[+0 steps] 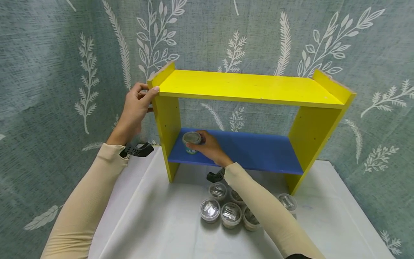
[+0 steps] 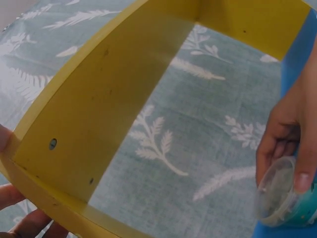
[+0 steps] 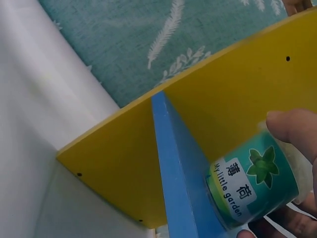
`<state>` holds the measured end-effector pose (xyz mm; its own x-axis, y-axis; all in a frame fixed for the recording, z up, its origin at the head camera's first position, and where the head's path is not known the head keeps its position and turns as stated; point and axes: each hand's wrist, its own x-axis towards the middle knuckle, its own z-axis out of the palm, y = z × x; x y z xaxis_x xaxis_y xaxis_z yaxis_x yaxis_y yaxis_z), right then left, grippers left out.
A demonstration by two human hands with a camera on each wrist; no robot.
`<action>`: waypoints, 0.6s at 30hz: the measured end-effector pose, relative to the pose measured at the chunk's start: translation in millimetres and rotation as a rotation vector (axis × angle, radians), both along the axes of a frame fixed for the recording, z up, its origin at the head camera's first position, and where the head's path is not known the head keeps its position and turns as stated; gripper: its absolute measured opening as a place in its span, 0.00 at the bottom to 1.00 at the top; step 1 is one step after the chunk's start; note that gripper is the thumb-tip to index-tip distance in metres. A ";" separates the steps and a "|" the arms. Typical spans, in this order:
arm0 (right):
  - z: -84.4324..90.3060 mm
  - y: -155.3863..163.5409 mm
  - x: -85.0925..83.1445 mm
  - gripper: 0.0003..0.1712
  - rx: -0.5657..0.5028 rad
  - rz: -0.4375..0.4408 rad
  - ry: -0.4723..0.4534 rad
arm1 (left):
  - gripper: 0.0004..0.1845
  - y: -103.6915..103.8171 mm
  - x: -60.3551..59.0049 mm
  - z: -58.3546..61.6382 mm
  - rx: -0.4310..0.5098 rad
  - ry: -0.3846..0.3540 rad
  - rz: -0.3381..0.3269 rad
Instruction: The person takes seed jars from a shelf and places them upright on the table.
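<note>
My right hand (image 1: 210, 145) grips a small clear-lidded plastic tub (image 1: 191, 138) at the left end of the blue lower shelf (image 1: 258, 147). In the right wrist view the tub's green label (image 3: 252, 178) shows a leaf and the words "My little garden"; its base is at the blue board, slightly tilted in that view. My left hand (image 1: 137, 102) holds the upper left corner of the yellow shelf unit (image 1: 252, 86), thumb on the front edge and fingers around the outer side. The left wrist view shows its fingertips (image 2: 32, 223) at the yellow side panel.
Several more lidded tubs (image 1: 231, 214) stand grouped on the white-covered table (image 1: 161, 216) in front of the unit, some partly behind my right forearm. Another tub (image 1: 287, 202) stands apart near the unit's right leg. A green leaf-patterned cloth (image 1: 207, 36) hangs behind.
</note>
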<state>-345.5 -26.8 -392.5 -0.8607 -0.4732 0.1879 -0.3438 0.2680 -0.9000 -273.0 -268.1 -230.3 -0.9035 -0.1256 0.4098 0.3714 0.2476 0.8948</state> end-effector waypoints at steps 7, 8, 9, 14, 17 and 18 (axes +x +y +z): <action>2.4 3.1 5.2 0.39 0.004 0.005 0.051 | 0.23 -0.2 1.1 -0.1 -0.003 -0.003 0.007; 2.5 3.6 5.5 0.39 0.001 0.007 0.050 | 0.23 -0.2 1.1 -0.3 -0.007 -0.003 0.008; 2.5 4.0 5.8 0.39 0.001 0.007 0.050 | 0.23 -0.3 1.2 -0.5 -0.008 -0.002 0.007; 3.6 7.0 8.2 0.39 -0.016 0.012 0.045 | 0.22 -0.1 0.6 -1.6 -0.009 0.003 0.001; 4.7 9.0 10.6 0.39 -0.016 0.008 0.040 | 0.22 0.0 -0.5 -1.9 -0.010 0.009 0.002; 5.1 9.7 11.6 0.38 -0.017 0.006 0.038 | 0.22 0.2 -0.9 -1.9 -0.011 0.011 0.000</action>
